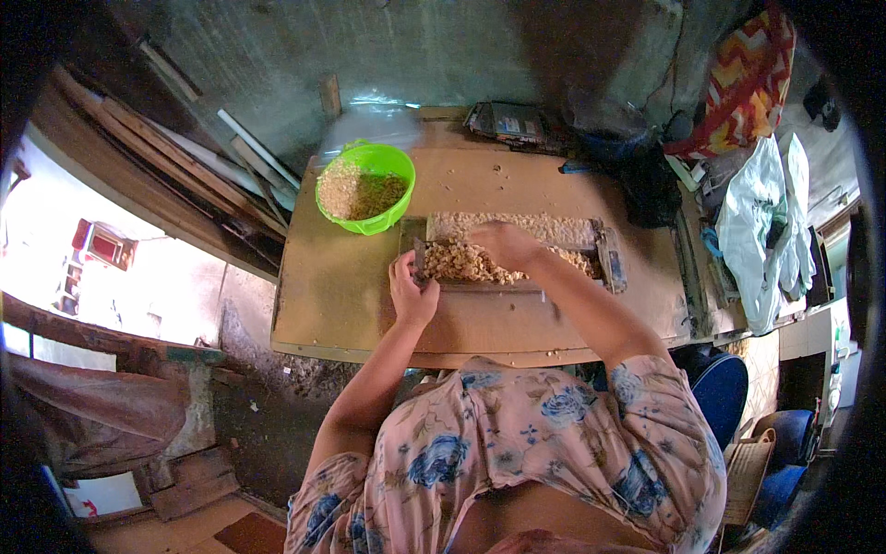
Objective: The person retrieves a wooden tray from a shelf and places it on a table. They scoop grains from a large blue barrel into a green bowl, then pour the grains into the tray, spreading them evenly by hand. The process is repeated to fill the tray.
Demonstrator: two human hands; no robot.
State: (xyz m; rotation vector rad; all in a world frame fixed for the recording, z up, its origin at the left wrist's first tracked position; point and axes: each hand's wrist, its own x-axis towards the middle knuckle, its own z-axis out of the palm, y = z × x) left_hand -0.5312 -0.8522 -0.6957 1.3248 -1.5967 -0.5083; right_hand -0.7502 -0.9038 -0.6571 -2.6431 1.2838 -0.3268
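Note:
A long wooden mould (pixel 613 260) lies across the table in front of me. Its near channel holds a loose, clumpy brown mixture (pixel 466 265), while a paler, flattened slab (pixel 517 227) fills the far channel. My left hand (pixel 413 294) is closed around the mould's left end, with the thumb on the near side. Over the middle of the clumps is my right hand (pixel 508 246), palm down and touching them; its fingers are blurred and partly hidden. Beyond the mould to the left stands a bright green basin (pixel 377 224) holding pale flakes and a darker brown heap.
The brown table (pixel 341 314) has crumbs scattered on it. Clear plastic (pixel 369 129) lies behind the basin. Dark flat items (pixel 512 122) and a black bag (pixel 652 189) sit at the back right. White plastic bags (pixel 757 231) hang at the right; a blue barrel (pixel 718 392) stands below.

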